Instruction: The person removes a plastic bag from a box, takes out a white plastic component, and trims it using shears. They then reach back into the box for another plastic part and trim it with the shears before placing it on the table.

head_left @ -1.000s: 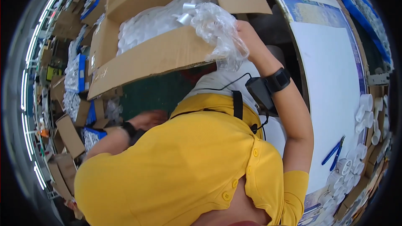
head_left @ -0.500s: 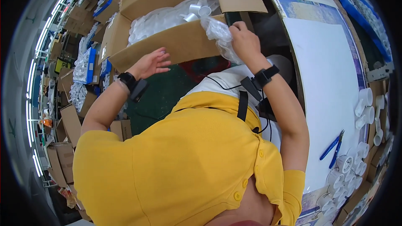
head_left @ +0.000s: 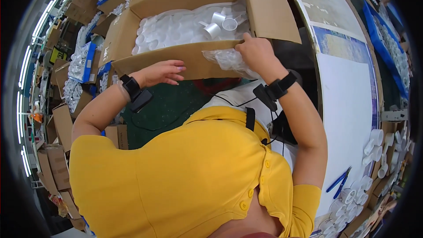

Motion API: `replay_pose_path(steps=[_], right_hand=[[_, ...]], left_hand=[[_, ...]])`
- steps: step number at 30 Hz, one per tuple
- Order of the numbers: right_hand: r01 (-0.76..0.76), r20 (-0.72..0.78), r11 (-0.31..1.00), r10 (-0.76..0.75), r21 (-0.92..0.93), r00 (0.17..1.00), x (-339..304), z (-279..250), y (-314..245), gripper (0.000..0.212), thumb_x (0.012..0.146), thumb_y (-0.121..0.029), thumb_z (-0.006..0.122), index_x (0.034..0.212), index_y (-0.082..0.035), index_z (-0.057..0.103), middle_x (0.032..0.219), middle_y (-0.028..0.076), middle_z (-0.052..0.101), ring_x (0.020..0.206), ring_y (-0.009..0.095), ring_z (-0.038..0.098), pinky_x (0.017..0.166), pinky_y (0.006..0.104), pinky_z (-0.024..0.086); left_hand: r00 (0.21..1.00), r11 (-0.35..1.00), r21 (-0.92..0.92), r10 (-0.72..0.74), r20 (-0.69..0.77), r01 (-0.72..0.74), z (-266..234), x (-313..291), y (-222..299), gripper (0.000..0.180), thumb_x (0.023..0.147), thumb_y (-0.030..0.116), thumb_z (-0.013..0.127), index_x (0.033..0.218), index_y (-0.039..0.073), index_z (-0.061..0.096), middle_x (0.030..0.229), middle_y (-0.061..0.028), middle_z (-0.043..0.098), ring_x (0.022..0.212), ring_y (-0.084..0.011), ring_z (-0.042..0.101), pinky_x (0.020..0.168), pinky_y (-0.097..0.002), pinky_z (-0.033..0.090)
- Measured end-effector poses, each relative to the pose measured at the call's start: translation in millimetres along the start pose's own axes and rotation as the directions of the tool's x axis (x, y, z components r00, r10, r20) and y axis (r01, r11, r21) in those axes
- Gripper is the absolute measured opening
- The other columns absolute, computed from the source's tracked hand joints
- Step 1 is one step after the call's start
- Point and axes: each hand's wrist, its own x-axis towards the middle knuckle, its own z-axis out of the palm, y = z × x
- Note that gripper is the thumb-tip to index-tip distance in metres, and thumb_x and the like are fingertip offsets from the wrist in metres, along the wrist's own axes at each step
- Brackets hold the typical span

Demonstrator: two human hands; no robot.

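Note:
An opened cardboard box (head_left: 176, 55) stands in front of me, filled with rows of whitish plastic cups (head_left: 174, 26). Three loose white scoops (head_left: 229, 24) with handles lie on top at the right side. My right hand (head_left: 257, 55) is closed at the box's near right edge, with crumpled clear plastic film (head_left: 227, 59) in its fingers, hanging over the outside of the near flap. At the left, my left hand (head_left: 162, 72) is held in front of the near flap, fingers apart and nothing in them.
To my right runs a table covered by a white sheet (head_left: 346, 97). Blue-handled nippers (head_left: 338, 183) and several white scoops (head_left: 348, 196) lie on it. A blue tray (head_left: 385, 48) stands beyond. Cartons and filled blue bins (head_left: 90, 61) crowd the left.
The clear film now hangs lower against the outside of the near flap, still in my right hand. More of the box's contents shows. My left hand remains open near the flap.

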Motion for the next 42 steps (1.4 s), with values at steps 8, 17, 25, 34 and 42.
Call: replay_pose_path(steps=[8,17,25,34,42], right_hand=[[0.046,0.073,0.995,-0.053,0.094,0.996,-14,-26,15,0.011,0.074,-0.008,0.054,0.08,-0.011,0.063,0.086,0.01,0.053,0.071,0.026,0.061,0.062,0.0353,0.05],[-0.016,0.146,0.999,0.009,0.046,0.989,-38,-47,27,0.013,0.073,-0.005,0.053,0.083,-0.009,0.059,0.099,0.008,0.053,0.072,0.024,0.061,0.06,0.0339,0.05],[-0.047,0.199,0.995,0.029,0.087,0.98,-47,-55,27,0.014,0.072,-0.005,0.053,0.083,-0.01,0.06,0.097,0.007,0.053,0.073,0.024,0.061,0.06,0.0338,0.05],[-0.089,0.198,0.992,0.07,0.09,0.978,-49,-53,37,0.016,0.071,0.002,0.053,0.083,-0.007,0.058,0.104,0.009,0.053,0.077,0.027,0.061,0.063,0.0344,0.05],[-0.12,0.014,0.988,0.12,0.098,0.993,-45,-33,46,0.018,0.069,0.007,0.054,0.084,-0.002,0.055,0.113,0.012,0.051,0.087,0.032,0.059,0.069,0.0365,0.05]], left_hand=[[0.989,0.999,0.051,0.01,0.144,-0.018,10,22,4,0.047,0.089,0.026,0.054,0.127,0.002,0.043,0.125,-0.0083,0.049,0.113,-0.0167,0.048,0.095,-0.0299,0.039],[0.932,0.996,0.07,0.024,0.361,-0.052,34,40,9,0.05,0.088,0.03,0.056,0.127,0.001,0.045,0.122,-0.0078,0.051,0.11,-0.0143,0.047,0.094,-0.0272,0.038],[0.911,0.994,0.093,0.012,0.412,-0.056,38,41,2,0.05,0.089,0.029,0.054,0.128,0.0,0.043,0.125,-0.0091,0.05,0.113,-0.0168,0.047,0.096,-0.0286,0.036],[0.892,0.943,0.238,0.107,0.439,-0.23,52,50,13,0.049,0.09,0.027,0.053,0.128,-0.002,0.042,0.127,-0.0135,0.049,0.118,-0.0205,0.045,0.099,-0.0302,0.034],[0.905,0.88,0.251,0.343,0.253,-0.404,-12,17,106,0.032,0.089,0.026,0.052,0.113,0.006,0.054,0.108,-0.0039,0.06,0.09,-0.0102,0.057,0.083,-0.0246,0.044]])
